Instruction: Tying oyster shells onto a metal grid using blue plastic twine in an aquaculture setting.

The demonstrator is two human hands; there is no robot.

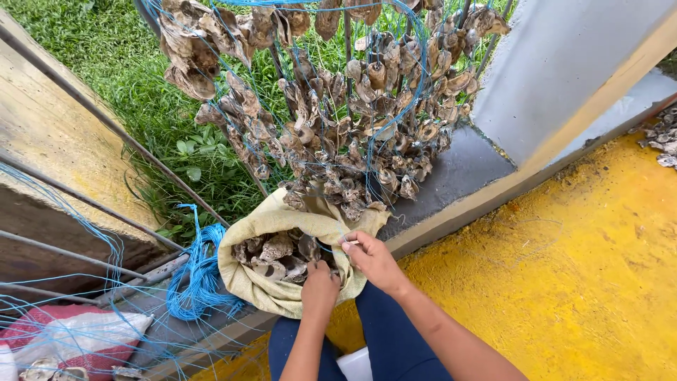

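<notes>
The right hand [372, 259] pinches a thin blue line [338, 236] at the rim of the burlap sack [248, 276]. The left hand [321, 288], fingers curled shut, reaches inside among the oyster shells [276, 252]. The sack sits at centre frame, mouth opening upward, its long axis running upper right to lower left.

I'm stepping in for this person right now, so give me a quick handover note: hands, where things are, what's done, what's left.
Left hand: reaching into the open yellow-green woven sack, among the shells.
Right hand: fingers pinching the thin blue line at the sack's rim.
Things: grey-brown oyster shells lie loose in the sack; long shell strings on blue line hang just above it. A blue twine bundle lies left of the sack.
Done: many shells hang strung.
Left: shells remain in the sack.
</notes>
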